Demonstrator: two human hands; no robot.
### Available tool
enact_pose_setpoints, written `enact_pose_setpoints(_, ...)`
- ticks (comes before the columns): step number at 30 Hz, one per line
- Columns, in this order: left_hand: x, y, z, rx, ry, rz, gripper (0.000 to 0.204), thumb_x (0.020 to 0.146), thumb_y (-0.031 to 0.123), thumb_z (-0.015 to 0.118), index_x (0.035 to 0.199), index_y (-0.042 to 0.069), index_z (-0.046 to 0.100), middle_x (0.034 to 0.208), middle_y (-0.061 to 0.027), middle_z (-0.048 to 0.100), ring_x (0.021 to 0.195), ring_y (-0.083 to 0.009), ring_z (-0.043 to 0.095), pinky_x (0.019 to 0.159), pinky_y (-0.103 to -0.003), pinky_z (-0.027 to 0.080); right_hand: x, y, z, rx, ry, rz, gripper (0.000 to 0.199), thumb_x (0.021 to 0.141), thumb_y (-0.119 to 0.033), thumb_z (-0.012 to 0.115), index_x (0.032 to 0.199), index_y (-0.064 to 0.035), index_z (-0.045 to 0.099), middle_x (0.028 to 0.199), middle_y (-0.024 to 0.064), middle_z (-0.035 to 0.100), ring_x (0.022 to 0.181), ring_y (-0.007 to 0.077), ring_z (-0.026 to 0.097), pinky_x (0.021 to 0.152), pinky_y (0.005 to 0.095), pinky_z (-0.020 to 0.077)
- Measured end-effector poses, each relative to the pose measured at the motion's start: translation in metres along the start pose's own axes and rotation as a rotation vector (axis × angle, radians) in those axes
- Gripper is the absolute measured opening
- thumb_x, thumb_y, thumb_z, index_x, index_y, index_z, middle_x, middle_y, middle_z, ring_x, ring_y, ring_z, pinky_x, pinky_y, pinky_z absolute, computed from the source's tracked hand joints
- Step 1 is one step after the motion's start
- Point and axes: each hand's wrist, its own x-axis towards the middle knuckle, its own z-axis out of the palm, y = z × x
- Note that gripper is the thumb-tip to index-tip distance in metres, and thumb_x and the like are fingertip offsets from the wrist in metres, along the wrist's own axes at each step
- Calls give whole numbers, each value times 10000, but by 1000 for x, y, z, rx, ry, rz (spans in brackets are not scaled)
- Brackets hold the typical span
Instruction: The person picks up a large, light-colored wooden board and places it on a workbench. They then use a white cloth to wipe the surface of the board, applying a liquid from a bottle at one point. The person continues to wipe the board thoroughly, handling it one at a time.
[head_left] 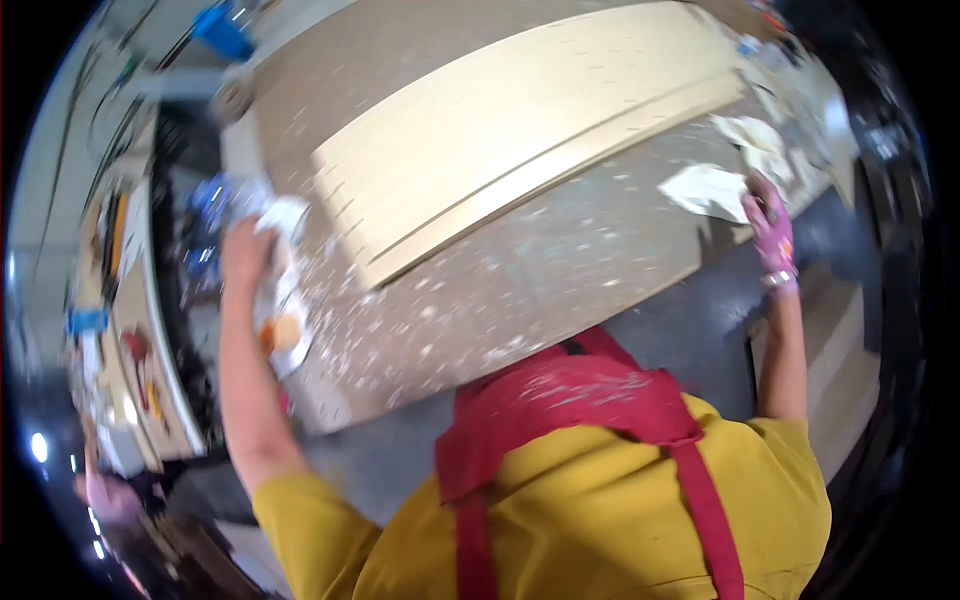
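Note:
A pale wooden board [530,110] with a groove along its near edge lies across the brown worktable [560,250]. At the table's right side my right hand [771,235], in a pink glove, has its fingers closed at the edge of a white cloth [706,191]. Another crumpled whitish cloth [755,138] lies just beyond. My left hand [247,252] is at the table's left edge, beside white crumpled paper or cloth [286,217] and a clear and blue plastic item [222,198]. Its fingers are smeared by motion. A round orange-tan object [284,332] sits close to my left forearm.
White shavings or flakes [430,310] are scattered over the near tabletop. A blue container [222,32] and a roll [232,98] are at the far left. A side bench with tools [145,370] stands left; cardboard-coloured panels [825,370] stand right. Another person [115,500] is at lower left.

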Motion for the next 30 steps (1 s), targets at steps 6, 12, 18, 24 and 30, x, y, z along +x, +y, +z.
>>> enact_pose_setpoints(6, 7, 163, -48, -225, 178, 361, 340, 907, 211, 611, 1188, 22, 583, 1224, -181, 578, 1157, -362, 530, 1000, -409, 408, 79, 74, -29, -438, 287, -126, 746, 850, -421, 679, 1433, -60, 384, 1411, 221, 450, 1317, 357, 428, 1102, 421, 341)
enact_pose_setpoints(12, 54, 330, -34, -275, 188, 481, 409, 917, 241, 602, 1273, 51, 536, 1337, -191, 506, 1235, -366, 479, 1045, -422, 374, 89, 115, 1, -762, -75, -61, 744, 854, -419, 649, 1457, -90, 362, 1442, 186, 429, 1336, 349, 408, 1105, 446, 324)
enact_pose_setpoints(18, 111, 414, 24, -184, 271, 295, 486, 955, 365, 526, 1356, 95, 482, 1433, -193, 424, 1315, -384, 401, 1082, -468, 325, 114, 182, -49, -242, 77, 25, 497, 850, -170, 646, 1318, -73, 510, 1196, 191, 570, 1087, 370, 568, 958, 393, 454)
enact_pose_setpoints(24, 127, 435, 55, -73, 240, 15, 528, 937, 484, 497, 1323, 124, 506, 1285, -158, 534, 1209, -360, 486, 1004, -516, 356, 160, 57, -53, -19, -79, -179, 365, 867, -240, 622, 1192, -76, 590, 1099, 166, 626, 988, 295, 629, 833, 374, 527)
enact_pose_setpoints(30, 135, 426, 57, -33, 277, 81, 507, 928, 457, 515, 1292, 103, 514, 1210, -156, 563, 1152, -339, 523, 987, -516, 359, 162, -76, 116, -32, -490, -794, 408, 852, -361, 607, 1211, -171, 578, 1284, 140, 534, 1202, 280, 521, 1001, 469, 418)
